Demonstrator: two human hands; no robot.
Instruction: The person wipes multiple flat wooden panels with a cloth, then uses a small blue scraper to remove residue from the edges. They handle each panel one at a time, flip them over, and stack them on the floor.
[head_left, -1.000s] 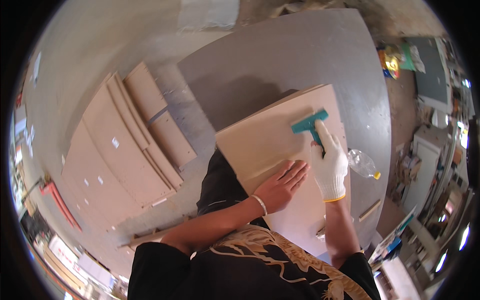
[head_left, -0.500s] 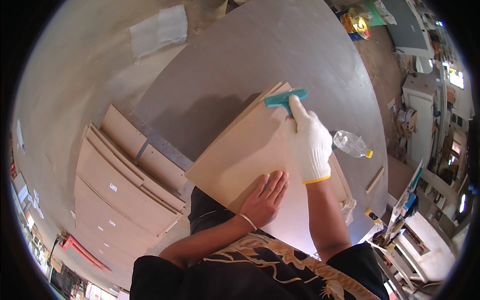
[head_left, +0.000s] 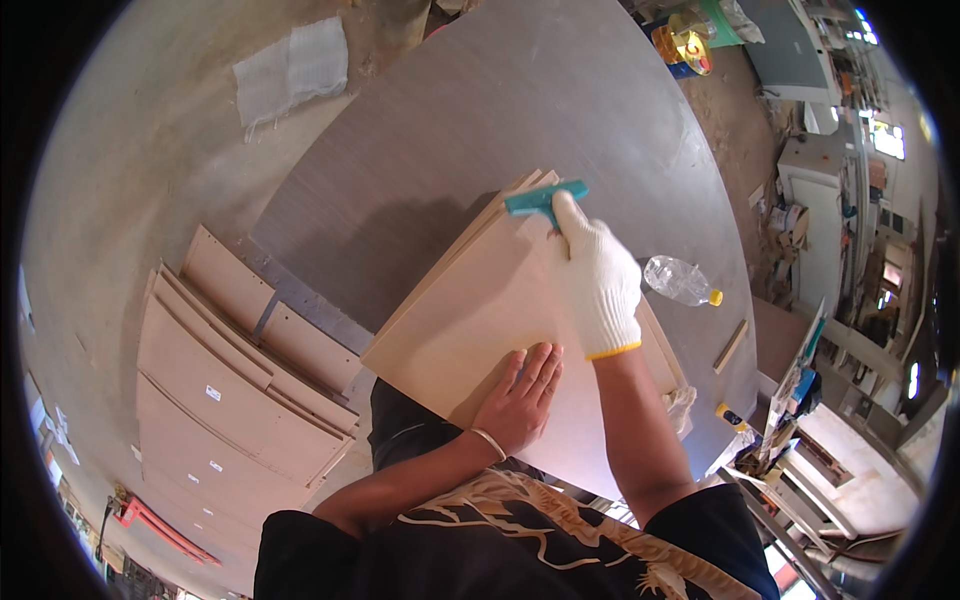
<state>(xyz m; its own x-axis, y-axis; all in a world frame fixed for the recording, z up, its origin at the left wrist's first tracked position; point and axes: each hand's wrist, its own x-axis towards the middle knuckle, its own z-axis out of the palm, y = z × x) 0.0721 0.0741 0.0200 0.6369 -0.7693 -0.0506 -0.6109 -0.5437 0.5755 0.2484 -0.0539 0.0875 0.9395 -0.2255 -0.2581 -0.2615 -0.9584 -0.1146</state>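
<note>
A stack of pale wooden boards (head_left: 470, 320) lies on a large grey table (head_left: 480, 130). My right hand (head_left: 598, 275), in a white glove, grips a teal scraper (head_left: 540, 198) and presses it on the far corner of the top board. My bare left hand (head_left: 520, 398), with a bracelet on the wrist, lies flat with fingers spread on the near part of the same board.
A clear plastic bottle with a yellow cap (head_left: 680, 281) lies on the table right of the boards, and a wooden strip (head_left: 731, 346) beyond it. More pale boards (head_left: 215, 385) are stacked on the floor at left. A white cloth (head_left: 290, 62) lies on the floor. Cluttered benches (head_left: 830, 200) stand at right.
My right hand has pushed the scraper along the top board toward its far corner. My left hand stays flat on the board.
</note>
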